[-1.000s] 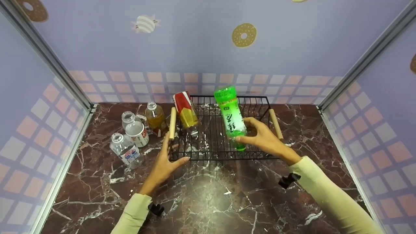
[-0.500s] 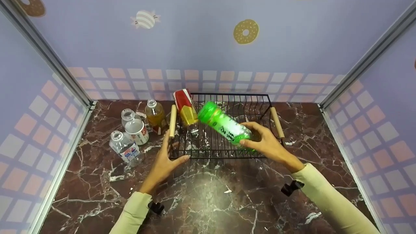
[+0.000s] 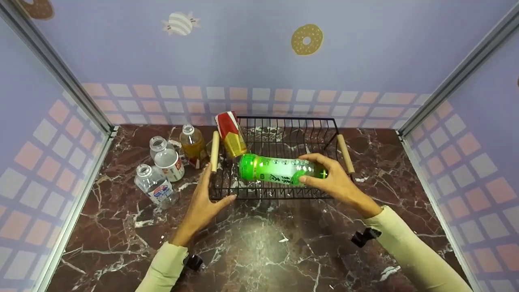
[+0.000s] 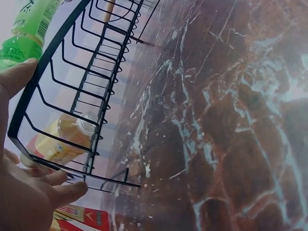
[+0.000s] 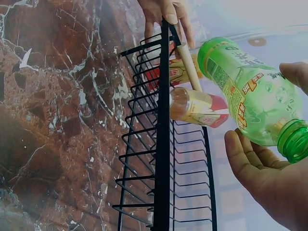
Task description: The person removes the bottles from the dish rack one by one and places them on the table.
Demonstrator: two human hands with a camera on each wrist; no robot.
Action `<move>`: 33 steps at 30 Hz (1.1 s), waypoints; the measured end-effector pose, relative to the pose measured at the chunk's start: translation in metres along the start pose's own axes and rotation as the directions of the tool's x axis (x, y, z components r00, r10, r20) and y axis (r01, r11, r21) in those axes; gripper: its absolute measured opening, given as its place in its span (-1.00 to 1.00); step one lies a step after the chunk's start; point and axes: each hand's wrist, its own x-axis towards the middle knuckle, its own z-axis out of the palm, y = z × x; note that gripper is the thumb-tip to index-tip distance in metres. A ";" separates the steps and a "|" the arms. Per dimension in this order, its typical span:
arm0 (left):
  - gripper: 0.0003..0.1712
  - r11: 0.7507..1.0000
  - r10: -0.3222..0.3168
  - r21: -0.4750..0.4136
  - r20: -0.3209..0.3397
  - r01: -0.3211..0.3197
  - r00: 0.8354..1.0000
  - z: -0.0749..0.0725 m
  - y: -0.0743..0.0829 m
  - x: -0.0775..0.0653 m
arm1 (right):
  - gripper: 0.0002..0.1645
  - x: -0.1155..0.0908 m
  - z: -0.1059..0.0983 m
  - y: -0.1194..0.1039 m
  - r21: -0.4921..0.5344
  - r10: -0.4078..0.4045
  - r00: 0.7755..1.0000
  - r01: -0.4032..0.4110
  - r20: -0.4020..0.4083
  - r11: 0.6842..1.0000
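My right hand (image 3: 336,180) holds a green plastic bottle (image 3: 279,169) between thumb and fingers, low over the front of the black wire basket (image 3: 284,198). The bottle lies sideways, its base to the left and its green neck (image 5: 293,139) toward my palm. At the basket's front left corner, my left hand (image 3: 204,207) touches the frame with spread, mostly straight fingers. Its thumb (image 4: 21,77) rests at the long rim, and the other fingers reach along the short end. A red-and-yellow labelled bottle (image 3: 231,136) leans neck down inside the basket's left end.
To the left of the basket stand an amber bottle (image 3: 192,144), a clear bottle with a white label (image 3: 167,160) and another clear bottle (image 3: 157,188). Wooden handles (image 3: 345,154) rise at both basket ends. Patterned walls (image 3: 259,61) enclose the marbled tabletop (image 3: 263,243).
The green bottle has turned from nearly upright, base up, to lying sideways, its base swinging left and down. My right hand has shifted slightly right; my left hand stays at the basket corner.
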 end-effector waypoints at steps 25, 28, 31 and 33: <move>-0.10 0.948 0.315 -0.009 0.168 -0.318 0.934 -0.016 0.084 -0.006 | -0.29 -0.020 0.011 -0.027 -0.020 -0.081 0.990 0.084 0.116 0.996; -0.11 0.955 0.291 -0.023 0.238 -0.294 0.927 -0.017 0.088 -0.005 | -0.28 -0.021 0.011 -0.028 -0.020 -0.087 0.988 0.091 0.126 0.996; -0.12 0.960 0.274 -0.027 0.314 -0.280 0.909 -0.018 0.091 -0.005 | -0.28 -0.023 0.013 -0.028 -0.028 -0.086 0.986 0.091 0.140 0.995; -0.12 0.962 0.262 -0.028 0.358 -0.270 0.896 -0.018 0.093 -0.004 | -0.28 -0.024 0.014 -0.028 -0.040 -0.091 0.985 0.098 0.150 0.994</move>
